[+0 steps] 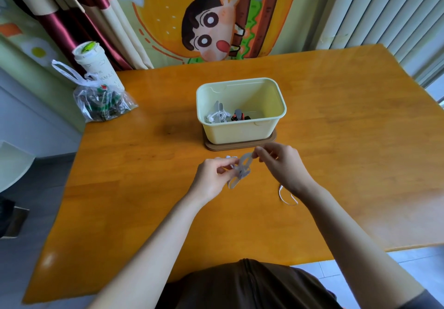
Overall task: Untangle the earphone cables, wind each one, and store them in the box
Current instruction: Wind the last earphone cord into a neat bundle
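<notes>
Orange table [336, 128] is topped by one cream box [240, 133], set away from edges, two wound bundles [217, 115] inside; one white earphone cable [243, 164] is pinched by left hand [211, 179] and right hand [283, 164].

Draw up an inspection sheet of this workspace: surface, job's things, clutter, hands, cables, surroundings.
Surface: glossy orange wooden table.
Job's things: pale box on a brown mat; inside it, a wound white earphone and a dark earphone.
Clutter: plastic bag and cup at the far left corner.
Hands: left hand and right hand both pinch a third earphone above the table, in front of the box.
Cables: a loose white cable loop lies on the table by the right wrist.
Surroundings: curtain, cartoon cloth and blinds behind the table.
</notes>
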